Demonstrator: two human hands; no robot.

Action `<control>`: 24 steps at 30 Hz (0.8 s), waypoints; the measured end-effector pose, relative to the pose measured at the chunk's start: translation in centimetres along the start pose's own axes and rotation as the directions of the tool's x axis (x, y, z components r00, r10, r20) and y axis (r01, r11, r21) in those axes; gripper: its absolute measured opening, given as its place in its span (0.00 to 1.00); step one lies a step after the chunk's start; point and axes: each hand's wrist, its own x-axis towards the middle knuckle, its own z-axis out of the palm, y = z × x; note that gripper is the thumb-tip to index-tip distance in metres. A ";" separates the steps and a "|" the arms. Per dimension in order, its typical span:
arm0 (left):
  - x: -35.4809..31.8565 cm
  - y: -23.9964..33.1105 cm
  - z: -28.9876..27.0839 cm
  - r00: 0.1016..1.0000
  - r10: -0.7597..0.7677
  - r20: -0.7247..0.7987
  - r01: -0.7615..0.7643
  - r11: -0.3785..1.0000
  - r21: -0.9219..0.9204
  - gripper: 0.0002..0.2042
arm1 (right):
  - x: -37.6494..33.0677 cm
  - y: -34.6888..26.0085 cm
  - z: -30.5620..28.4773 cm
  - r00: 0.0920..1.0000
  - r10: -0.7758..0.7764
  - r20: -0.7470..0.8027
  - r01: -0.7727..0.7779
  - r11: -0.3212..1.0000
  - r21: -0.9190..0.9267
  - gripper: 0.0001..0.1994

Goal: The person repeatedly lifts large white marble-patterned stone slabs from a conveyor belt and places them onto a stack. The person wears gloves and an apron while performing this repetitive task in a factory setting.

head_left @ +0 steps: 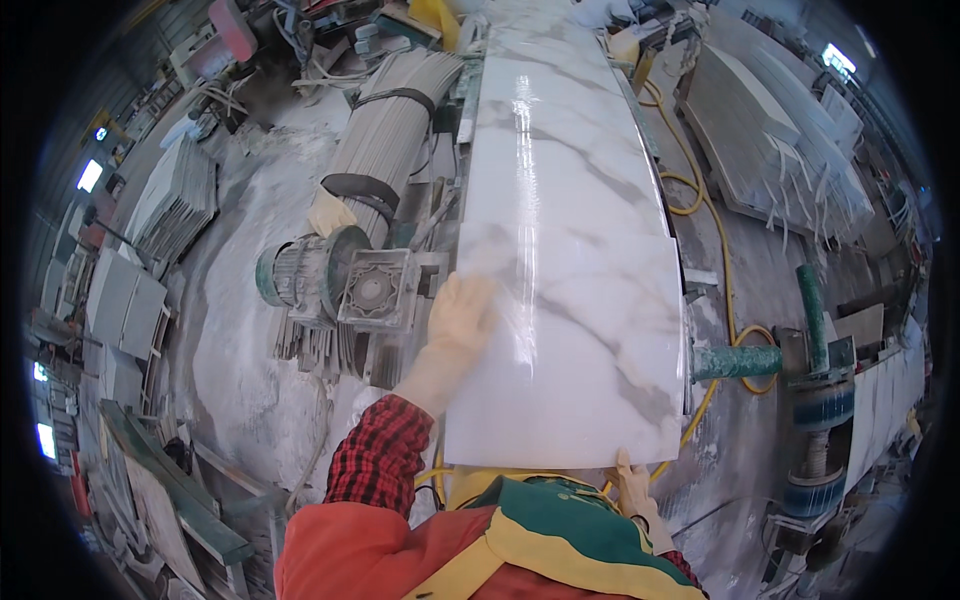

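A glossy white marble slab (575, 330) with grey veins lies flat in front of me, lined up behind a longer marble slab (555, 120) that runs away from me. My left hand (460, 315), in a pale glove, rests flat on the near slab's left edge. My right hand (632, 480), also gloved, grips the slab's near right corner from below. My red checked sleeve (380, 455) leads to the left hand.
A dusty grey electric motor with gearbox (340, 285) sits left of the slab, beside a bundle of stone strips (390, 130). Green rollers (770, 355) and a yellow hose (715, 230) lie to the right. Stacked slabs (770, 130) stand at the far right and left.
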 end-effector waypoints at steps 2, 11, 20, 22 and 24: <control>1.0 -0.7 0.5 1.000 -0.016 -0.005 0.015 0.999 -0.040 0.25 | 0.2 0.1 -0.2 0.998 0.049 0.042 -0.045 0.996 -0.080 0.37; 10.3 -5.2 3.6 0.964 0.098 -0.246 -0.057 0.984 0.168 0.27 | 3.0 5.1 -0.2 0.999 0.004 0.043 0.001 0.993 -0.115 0.34; 15.4 2.2 -1.5 0.940 0.313 0.136 -0.209 0.844 -0.495 0.18 | -0.3 1.2 3.4 0.969 0.239 -0.062 -0.243 0.969 -0.056 0.29; 15.8 5.2 -3.1 0.930 0.087 0.358 0.157 0.784 -0.600 0.18 | -2.2 -1.2 3.9 0.959 0.280 0.030 -0.279 0.931 0.237 0.29; 15.9 3.5 -2.7 0.896 0.057 0.440 0.258 0.739 -0.622 0.20 | -3.1 -0.1 5.1 0.951 0.152 0.271 -0.298 0.690 0.659 0.26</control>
